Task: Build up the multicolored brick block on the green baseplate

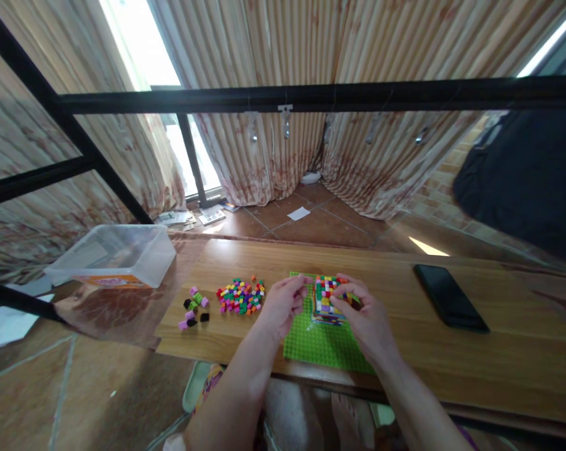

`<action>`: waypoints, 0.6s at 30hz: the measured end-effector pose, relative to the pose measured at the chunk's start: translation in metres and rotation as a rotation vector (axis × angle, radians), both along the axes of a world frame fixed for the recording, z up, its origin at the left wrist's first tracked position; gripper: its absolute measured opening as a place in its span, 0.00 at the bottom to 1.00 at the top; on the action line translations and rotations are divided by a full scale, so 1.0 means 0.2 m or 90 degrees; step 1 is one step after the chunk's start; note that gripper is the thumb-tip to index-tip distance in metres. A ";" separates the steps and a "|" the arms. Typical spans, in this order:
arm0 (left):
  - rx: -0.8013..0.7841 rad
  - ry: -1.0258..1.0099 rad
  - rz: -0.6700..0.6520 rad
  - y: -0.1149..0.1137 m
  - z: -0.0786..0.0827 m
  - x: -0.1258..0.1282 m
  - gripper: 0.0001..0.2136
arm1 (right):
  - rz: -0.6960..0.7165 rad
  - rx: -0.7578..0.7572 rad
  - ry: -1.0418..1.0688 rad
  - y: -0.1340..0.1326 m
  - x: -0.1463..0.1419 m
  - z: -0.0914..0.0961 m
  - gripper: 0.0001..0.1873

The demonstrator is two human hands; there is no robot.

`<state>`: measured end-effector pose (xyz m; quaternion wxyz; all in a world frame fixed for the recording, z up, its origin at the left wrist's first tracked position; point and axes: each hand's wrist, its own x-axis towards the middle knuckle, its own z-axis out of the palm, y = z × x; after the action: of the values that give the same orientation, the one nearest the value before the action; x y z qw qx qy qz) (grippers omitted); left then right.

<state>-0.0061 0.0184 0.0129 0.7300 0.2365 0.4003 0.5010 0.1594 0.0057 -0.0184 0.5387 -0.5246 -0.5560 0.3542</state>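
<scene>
A square block built of many-coloured toy bricks stands on a green studded baseplate. My right hand is at the block's right side, with its thumb and bent fingers against the upper right edge. Any single brick between those fingertips is hidden. To the left of the block is my left hand, its fingers loosely bent and apart from the thumb, fingertips close to the block's upper left corner. I see nothing held in it.
Loose coloured bricks lie heaped left of the baseplate, with several pink, green and black pieces farther left. A phone rests at the right of the wooden table. Beyond the left end is a clear plastic bin; a black bar crosses ahead.
</scene>
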 end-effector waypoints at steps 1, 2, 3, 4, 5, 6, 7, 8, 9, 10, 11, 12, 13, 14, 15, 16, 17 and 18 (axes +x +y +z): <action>-0.009 -0.022 0.010 0.00 0.00 0.00 0.15 | 0.007 -0.002 -0.002 0.00 0.01 0.00 0.08; -0.018 -0.046 0.021 0.01 0.00 0.00 0.15 | 0.012 -0.006 -0.003 0.00 0.02 0.00 0.09; -0.027 -0.074 0.033 0.01 0.00 0.00 0.14 | 0.018 -0.011 0.001 0.00 0.03 0.01 0.10; -0.036 -0.102 0.044 0.02 0.01 0.00 0.13 | 0.023 -0.014 0.011 0.00 0.04 0.02 0.11; -0.044 -0.131 0.055 0.02 0.02 0.00 0.12 | 0.023 -0.015 0.025 0.01 0.05 0.03 0.11; -0.051 -0.158 0.061 0.02 0.04 0.00 0.12 | 0.016 -0.009 0.042 0.01 0.06 0.04 0.11; -0.055 -0.183 0.062 0.02 0.05 -0.01 0.13 | 0.004 0.003 0.058 0.02 0.06 0.05 0.11; -0.056 -0.205 0.060 0.02 0.07 -0.01 0.15 | -0.015 0.023 0.066 0.02 0.07 0.07 0.10; -0.052 -0.224 0.055 0.02 0.08 -0.01 0.17 | -0.040 0.052 0.060 0.02 0.07 0.08 0.09; -0.043 -0.241 0.047 0.01 0.10 -0.01 0.19 | -0.065 0.085 0.040 0.02 0.06 0.09 0.08; -0.032 -0.256 0.038 0.01 0.11 -0.01 0.21 | -0.085 0.120 0.006 0.01 0.05 0.11 0.06; -0.019 -0.268 0.029 0.00 0.12 -0.01 0.22 | -0.099 0.155 -0.040 0.00 0.04 0.12 0.05; -0.006 -0.278 0.022 0.00 0.13 -0.01 0.23 | -0.101 0.185 -0.090 -0.01 0.02 0.14 0.05; 0.004 -0.286 0.014 -0.01 0.13 -0.01 0.23 | -0.094 0.209 -0.135 -0.02 0.00 0.15 0.05; 0.011 -0.294 0.005 -0.01 0.13 0.00 0.23 | -0.078 0.229 -0.176 -0.03 -0.03 0.17 0.06; 0.015 -0.300 -0.003 -0.01 0.13 0.00 0.24 | -0.060 0.249 -0.211 -0.04 -0.05 0.18 0.07; 0.019 -0.305 -0.011 -0.02 0.13 0.00 0.24 | -0.048 0.270 -0.240 -0.04 -0.08 0.18 0.08; 0.023 -0.308 -0.019 -0.02 0.13 0.01 0.25 | -0.039 0.290 -0.264 -0.05 -0.10 0.19 0.08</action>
<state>-0.0048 0.0140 0.0394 0.8075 0.1285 0.2012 0.5394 0.1387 -0.0038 0.0194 0.5282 -0.4681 -0.7027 0.0897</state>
